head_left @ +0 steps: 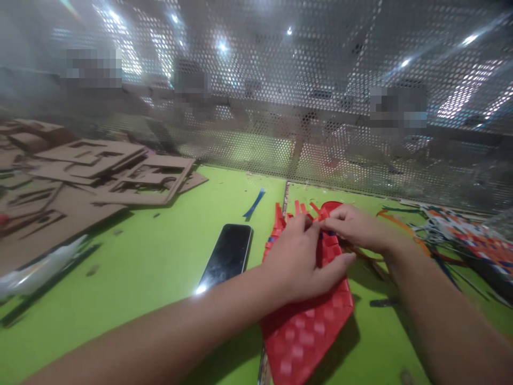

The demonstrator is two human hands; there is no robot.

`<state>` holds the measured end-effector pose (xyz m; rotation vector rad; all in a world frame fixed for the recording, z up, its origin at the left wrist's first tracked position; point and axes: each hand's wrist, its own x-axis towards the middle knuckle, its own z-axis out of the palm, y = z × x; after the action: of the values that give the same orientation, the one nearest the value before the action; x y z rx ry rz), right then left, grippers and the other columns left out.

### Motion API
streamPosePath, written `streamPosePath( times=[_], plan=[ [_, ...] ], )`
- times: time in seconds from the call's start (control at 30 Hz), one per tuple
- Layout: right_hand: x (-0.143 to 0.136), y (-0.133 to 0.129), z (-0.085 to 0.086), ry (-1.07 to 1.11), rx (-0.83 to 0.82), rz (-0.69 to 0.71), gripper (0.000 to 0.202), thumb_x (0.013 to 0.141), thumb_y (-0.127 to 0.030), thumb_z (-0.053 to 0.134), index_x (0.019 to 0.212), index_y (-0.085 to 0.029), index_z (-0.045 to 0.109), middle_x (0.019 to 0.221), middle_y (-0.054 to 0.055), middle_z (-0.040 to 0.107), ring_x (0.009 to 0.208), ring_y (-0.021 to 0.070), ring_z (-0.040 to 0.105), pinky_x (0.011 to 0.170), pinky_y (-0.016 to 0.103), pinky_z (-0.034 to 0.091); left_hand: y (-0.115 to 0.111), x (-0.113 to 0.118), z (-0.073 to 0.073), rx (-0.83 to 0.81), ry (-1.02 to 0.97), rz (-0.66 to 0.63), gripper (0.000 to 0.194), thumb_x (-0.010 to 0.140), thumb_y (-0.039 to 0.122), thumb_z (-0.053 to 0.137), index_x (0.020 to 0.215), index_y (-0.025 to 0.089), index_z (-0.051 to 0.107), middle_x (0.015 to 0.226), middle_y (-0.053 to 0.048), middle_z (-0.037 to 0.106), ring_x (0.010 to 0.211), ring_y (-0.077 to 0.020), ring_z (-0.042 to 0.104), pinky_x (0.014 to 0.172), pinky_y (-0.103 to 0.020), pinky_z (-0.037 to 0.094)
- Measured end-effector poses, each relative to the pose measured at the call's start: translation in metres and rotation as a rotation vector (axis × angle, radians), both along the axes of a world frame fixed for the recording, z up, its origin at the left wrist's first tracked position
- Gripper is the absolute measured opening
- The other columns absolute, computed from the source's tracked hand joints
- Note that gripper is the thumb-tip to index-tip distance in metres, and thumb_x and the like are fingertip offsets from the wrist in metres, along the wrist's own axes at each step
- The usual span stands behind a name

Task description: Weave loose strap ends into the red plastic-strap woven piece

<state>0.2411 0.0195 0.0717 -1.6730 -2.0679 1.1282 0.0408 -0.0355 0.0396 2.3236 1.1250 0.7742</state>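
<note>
A red woven piece (pixel 304 331) made of flat strips lies on the green table, with loose strip ends standing up along its far edge. My left hand (pixel 300 256) rests across its upper part, thumb stretched to the right and fingertips near the far edge. Beside those fingertips, my right hand (pixel 348 224) has its fingers closed in a pinch on the red strips at the far right corner. A few dark blue bits show in the weave near both hands. The exact strip between the right fingertips is partly hidden.
A black phone (pixel 226 254) lies left of the woven piece, with a blue strip (pixel 254 203) beyond it. Cut cardboard pieces (pixel 152 179) and a white tube (pixel 44 267) are at left. Multicoloured weaving (pixel 473 235) lies at right. A perforated metal screen (pixel 256 128) stands behind.
</note>
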Motion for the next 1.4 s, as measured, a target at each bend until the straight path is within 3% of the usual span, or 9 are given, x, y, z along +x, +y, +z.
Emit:
streamPosePath(
  times=[0.1,0.17,0.3,0.47,0.63,0.93,1.13,1.27,1.4],
  plan=[
    [-0.007,-0.011,0.022,0.013,0.104,-0.029,0.048,0.089,-0.058,0.067,0.058,-0.024,0.052,0.054,-0.003,0.048,0.051,0.0139,0.042,0.049,0.029,0.030,-0.001,-0.004,0.014,-0.079,-0.242,-0.060,0.050,0.098,0.057,0.062,0.123,0.014,0.071,0.116,-0.013,0.059,0.109,-0.0298,0.061,0.106,-0.050,0.056],
    [-0.013,-0.022,0.035,0.005,0.293,-0.028,0.053,0.096,-0.062,0.058,0.059,-0.023,0.052,0.054,-0.002,0.043,0.052,0.0143,0.038,0.049,0.031,0.027,-0.003,-0.005,0.021,-0.077,-0.401,-0.115,0.033,0.094,0.040,0.066,0.114,0.015,0.072,0.112,-0.012,0.059,0.110,-0.0279,0.061,0.106,-0.047,0.056],
    [-0.023,-0.046,0.054,0.042,0.617,0.080,0.052,0.107,-0.055,0.050,0.066,-0.023,0.054,0.061,-0.001,0.052,0.058,0.0155,0.047,0.055,0.031,0.034,-0.008,-0.003,0.028,-0.058,-0.683,-0.198,0.036,0.085,0.017,0.065,0.119,0.016,0.073,0.119,-0.011,0.059,0.114,-0.0260,0.062,0.104,-0.043,0.058],
    [-0.028,-0.062,0.061,-0.075,0.969,0.218,0.046,0.112,-0.034,0.042,0.068,-0.023,0.048,0.064,-0.002,0.050,0.058,0.0143,0.048,0.057,0.032,0.034,-0.017,-0.001,0.039,-0.201,-0.893,-0.186,0.026,0.082,0.013,0.062,0.104,0.017,0.077,0.113,-0.009,0.059,0.105,-0.0223,0.063,0.090,-0.037,0.062],
    [-0.029,-0.066,0.061,-0.220,1.189,0.287,0.041,0.109,-0.025,0.043,0.069,-0.022,0.051,0.066,-0.001,0.050,0.059,0.0151,0.048,0.059,0.034,0.032,-0.016,-0.007,0.054,-0.271,-0.901,-0.134,0.016,0.086,0.017,0.062,0.093,0.016,0.076,0.112,-0.009,0.063,0.099,-0.0201,0.062,0.077,-0.030,0.058],
    [-0.032,-0.071,0.061,-0.325,1.290,0.313,0.042,0.109,-0.025,0.043,0.068,-0.023,0.055,0.064,0.000,0.053,0.057,0.0156,0.047,0.057,0.036,0.030,-0.009,-0.017,0.062,-0.225,-0.849,-0.177,0.018,0.093,0.027,0.062,0.081,0.018,0.073,0.096,-0.007,0.065,0.093,-0.0207,0.061,0.085,-0.036,0.052],
    [-0.032,-0.071,0.064,-0.325,1.268,0.372,0.042,0.108,-0.022,0.043,0.069,-0.023,0.058,0.064,0.001,0.057,0.059,0.0160,0.051,0.057,0.035,0.032,-0.007,-0.017,0.060,-0.279,-0.896,-0.177,0.027,0.095,0.031,0.063,0.072,0.019,0.066,0.083,-0.003,0.059,0.081,-0.0169,0.055,0.077,-0.032,0.048],
    [-0.033,-0.071,0.064,-0.339,1.276,0.391,0.040,0.104,-0.021,0.045,0.067,-0.022,0.058,0.064,0.001,0.059,0.058,0.0159,0.049,0.057,0.036,0.032,-0.007,-0.016,0.061,-0.326,-0.912,-0.172,0.045,0.100,0.043,0.064,0.062,0.019,0.060,0.073,0.000,0.053,0.071,-0.0145,0.048,0.072,-0.031,0.045],
    [-0.035,-0.070,0.063,-0.296,1.259,0.395,0.037,0.102,-0.019,0.047,0.066,-0.023,0.054,0.064,0.000,0.057,0.059,0.0153,0.047,0.059,0.034,0.034,-0.004,-0.015,0.060,-0.338,-0.879,-0.133,0.042,0.098,0.042,0.069,0.064,0.018,0.068,0.073,-0.002,0.059,0.075,-0.0158,0.052,0.072,-0.031,0.044]
  ],
)
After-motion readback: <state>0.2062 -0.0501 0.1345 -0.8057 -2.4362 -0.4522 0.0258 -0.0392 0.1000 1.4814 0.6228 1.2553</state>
